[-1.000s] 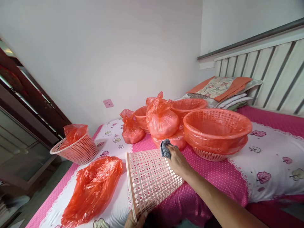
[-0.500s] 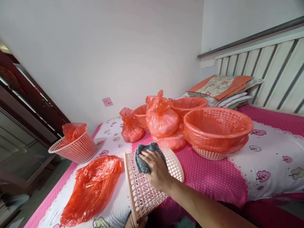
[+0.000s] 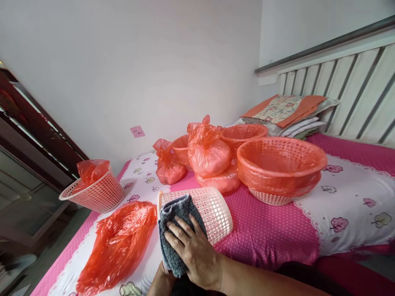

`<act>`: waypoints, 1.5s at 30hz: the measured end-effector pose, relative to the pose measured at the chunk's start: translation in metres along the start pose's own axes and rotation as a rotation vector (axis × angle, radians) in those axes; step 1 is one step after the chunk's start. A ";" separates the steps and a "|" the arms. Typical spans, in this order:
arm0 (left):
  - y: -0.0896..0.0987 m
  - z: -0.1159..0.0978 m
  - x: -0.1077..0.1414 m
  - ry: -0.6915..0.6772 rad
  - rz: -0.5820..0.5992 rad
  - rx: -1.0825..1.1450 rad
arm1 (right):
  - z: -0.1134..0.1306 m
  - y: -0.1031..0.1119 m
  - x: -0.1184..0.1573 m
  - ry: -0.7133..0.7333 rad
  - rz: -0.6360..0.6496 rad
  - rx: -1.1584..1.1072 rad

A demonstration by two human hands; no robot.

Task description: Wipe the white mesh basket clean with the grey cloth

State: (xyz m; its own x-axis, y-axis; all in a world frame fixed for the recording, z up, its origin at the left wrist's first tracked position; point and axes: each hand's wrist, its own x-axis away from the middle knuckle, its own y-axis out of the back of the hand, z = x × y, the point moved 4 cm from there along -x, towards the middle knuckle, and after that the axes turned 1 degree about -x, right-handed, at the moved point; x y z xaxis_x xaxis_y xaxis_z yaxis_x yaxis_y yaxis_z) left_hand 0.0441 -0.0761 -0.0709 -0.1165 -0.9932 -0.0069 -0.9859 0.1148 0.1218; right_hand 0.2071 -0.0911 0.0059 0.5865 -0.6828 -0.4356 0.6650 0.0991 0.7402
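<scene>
A pale pink plastic basket (image 3: 217, 216) with a lattice wall lies on its side at the front of the bed, its mouth facing left. My right hand (image 3: 193, 246) presses a dark grey cloth (image 3: 173, 209) against the basket's wall near the rim, fingers spread along the cloth. Down at the lower rim, my left hand (image 3: 162, 279) holds the basket; its fingers are mostly hidden behind the rim and cloth. A crumpled red plastic bag (image 3: 119, 246) lies just left of the basket.
A pink basket (image 3: 105, 193) with a red bag in it leans at the left edge. Tied red bags (image 3: 208, 154) and bag-lined baskets (image 3: 280, 168) stand behind. Folded bedding (image 3: 284, 111) lies by the white headboard (image 3: 345, 86). The pink bedspread (image 3: 262, 230) spreads beneath.
My right hand has slid the cloth down and left along the basket wall towards the rim. The basket has turned slightly, and the cloth now hangs over its rim.
</scene>
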 end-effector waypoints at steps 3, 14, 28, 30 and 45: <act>0.003 -0.012 -0.004 0.058 0.068 0.004 | -0.019 -0.001 0.002 -0.013 -0.025 0.108; 0.008 -0.007 -0.025 0.233 0.075 0.167 | -0.126 0.035 0.029 -0.428 -0.455 0.364; 0.024 0.054 -0.007 -0.030 0.052 -0.292 | -0.139 0.033 0.020 -0.297 -0.591 0.199; 0.024 0.057 -0.006 -0.011 0.049 -0.258 | -0.138 0.028 0.021 -0.315 -0.579 0.243; 0.000 -0.009 -0.034 0.162 -0.127 0.221 | -0.133 0.011 0.032 -0.311 -0.562 0.349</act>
State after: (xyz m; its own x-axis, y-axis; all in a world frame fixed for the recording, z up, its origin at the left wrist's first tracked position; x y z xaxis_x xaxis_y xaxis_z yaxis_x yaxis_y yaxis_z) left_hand 0.0487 -0.0425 -0.0617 0.0127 -0.9883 0.1521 -0.9957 -0.0265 -0.0889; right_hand 0.2945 -0.0154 -0.0679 0.0071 -0.7419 -0.6705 0.6103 -0.5280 0.5906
